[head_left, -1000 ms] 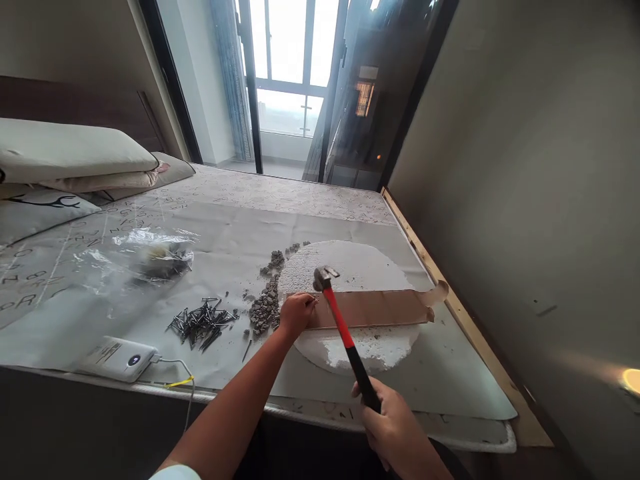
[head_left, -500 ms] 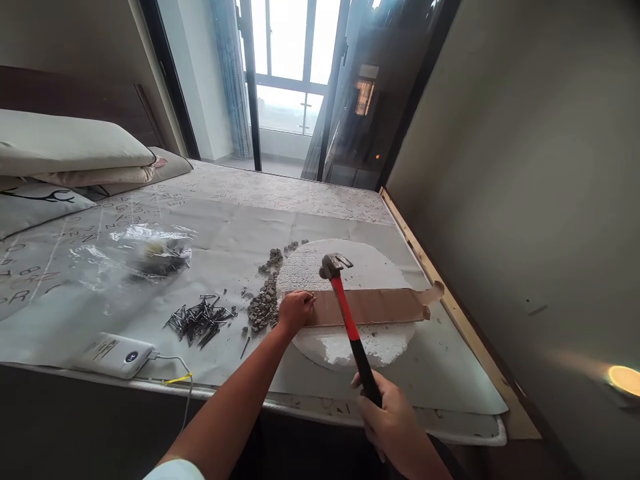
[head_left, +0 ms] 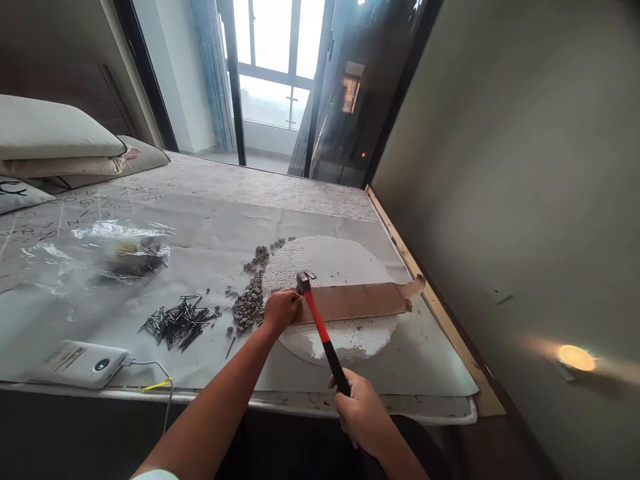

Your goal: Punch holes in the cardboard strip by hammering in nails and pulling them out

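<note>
My left hand (head_left: 281, 308) is closed in a pinch at the left end of a brown cardboard strip (head_left: 355, 303), holding a small nail mostly hidden by the fingers. The strip lies across a white round foam board (head_left: 335, 257). In my right hand (head_left: 361, 408) is a claw hammer (head_left: 316, 312) with a red and black handle, gripped near its lower end. The hammer's head is just above and right of my left fingertips; whether it touches the nail I cannot tell. Left of the board are grey stone chips (head_left: 249, 303) and a heap of nails (head_left: 181, 320).
A white power bank (head_left: 83, 363) with a cable sits at the bed's near left edge. Beyond it lies a clear plastic bag (head_left: 125, 250) with something dark inside. Pillows (head_left: 55, 127) are at the far left. A wooden rail (head_left: 435, 307) runs along the right wall.
The hammer head has moved down and left, closer to my left fingertips. My left hand keeps its pinch at the strip's end. The whole view has shifted slightly as the camera turned right.
</note>
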A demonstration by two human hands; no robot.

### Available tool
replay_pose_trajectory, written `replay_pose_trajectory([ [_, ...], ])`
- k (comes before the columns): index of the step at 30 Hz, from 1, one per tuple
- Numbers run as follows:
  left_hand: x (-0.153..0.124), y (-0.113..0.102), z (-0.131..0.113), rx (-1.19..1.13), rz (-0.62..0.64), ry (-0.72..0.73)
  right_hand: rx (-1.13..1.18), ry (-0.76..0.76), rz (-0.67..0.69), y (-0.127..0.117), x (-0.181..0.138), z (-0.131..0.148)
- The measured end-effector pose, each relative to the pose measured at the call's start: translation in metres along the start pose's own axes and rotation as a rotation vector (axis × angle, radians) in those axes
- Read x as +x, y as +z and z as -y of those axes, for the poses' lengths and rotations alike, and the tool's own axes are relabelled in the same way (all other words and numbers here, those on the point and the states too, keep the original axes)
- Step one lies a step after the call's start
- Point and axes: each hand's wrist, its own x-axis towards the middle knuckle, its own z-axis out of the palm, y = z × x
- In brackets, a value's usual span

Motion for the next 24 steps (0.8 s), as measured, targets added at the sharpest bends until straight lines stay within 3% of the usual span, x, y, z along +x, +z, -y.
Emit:
replay_pose_trajectory([
  [6, -0.001, -0.001, -0.001, 0.044, 0.033, -0.002, 0.027, -0.077, 0.002, 0.0, -0.007, 0.0],
  [12, -0.002, -0.002, -0.001, -0.003, 0.027, -0.019, 0.003, 0.005, -0.018, 0.005, 0.004, -0.015],
  [19, -0.001, -0.007, -0.002, -0.12, 0.031, -0.022, -0.01, -0.048, -0.028, 0.002, 0.002, -0.013],
  [24, 0.001, -0.017, 0.008, -0.414, -0.115, -0.228, -0.012, 0.013, -0.007, 0.004, 0.013, -0.026],
])
